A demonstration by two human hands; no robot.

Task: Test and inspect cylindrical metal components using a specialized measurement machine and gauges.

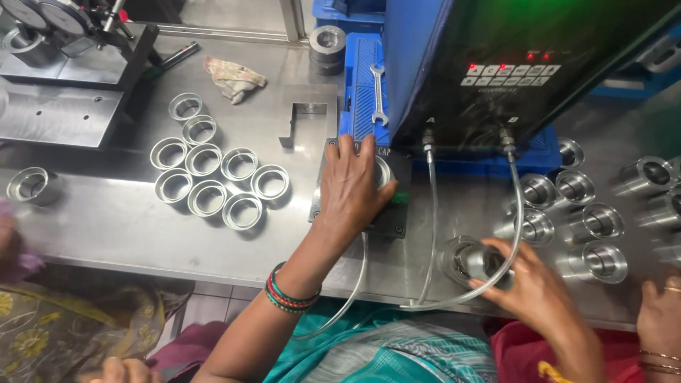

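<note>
Two bare hands are working over a steel surface (120,227). The left hand (352,186) is lying palm-down with fingers (347,152) spread flat over a metal ring (384,172) that is sitting on a dark fixture plate (394,220) in front of a black control unit (518,64); nothing is being gripped, only pressed. The right hand (532,280) is curling its fingers (496,248) around a metal cylinder part (468,259) near the front edge, holding it. Clear tubes (433,213) are running from the unit down past both hands. Eight shallow metal rings (207,167) are lying grouped to the left, and more cylinder parts (592,220) are standing to the right. A spanner (378,92) is resting on a blue mat (360,106).
</note>
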